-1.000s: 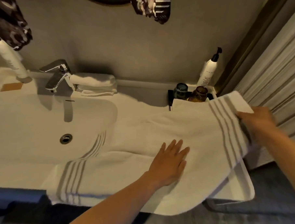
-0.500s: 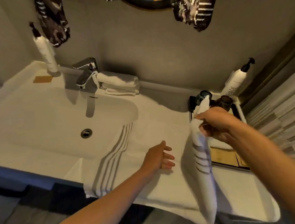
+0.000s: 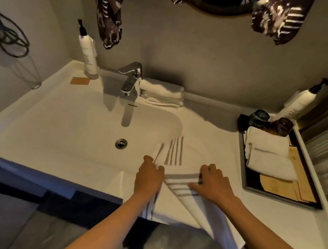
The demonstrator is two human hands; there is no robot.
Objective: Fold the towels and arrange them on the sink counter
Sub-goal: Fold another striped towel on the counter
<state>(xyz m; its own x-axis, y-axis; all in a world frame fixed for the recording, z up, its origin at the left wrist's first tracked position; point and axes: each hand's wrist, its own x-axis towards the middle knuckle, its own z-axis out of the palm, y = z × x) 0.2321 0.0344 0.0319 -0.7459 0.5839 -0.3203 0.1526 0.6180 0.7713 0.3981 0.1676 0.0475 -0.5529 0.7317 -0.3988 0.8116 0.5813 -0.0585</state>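
Both hands on the striped towel [image 3: 177, 172]: left hand [image 3: 149, 178] pinches its edge, right hand [image 3: 213, 182] probably presses flat. Overhang at counter front could drag it off.

Faucet [image 3: 131, 78], two pump bottles [image 3: 87, 50] [image 3: 299, 103], tray [image 3: 283, 200].

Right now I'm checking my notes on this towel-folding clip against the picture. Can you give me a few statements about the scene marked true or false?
1. Both hands rest on the striped towel. True: the left hand and the right hand press on it at the counter's front edge.
2. Folded white towels sit to the left of the faucet. False: they lie to its right, against the wall.
3. The dark tray holds rolled white towels. True.
4. The sink basin is full of water. False: it looks dry, with the drain uncovered.
5. Only one pump bottle is present. False: there is one at the back left and one at the back right.
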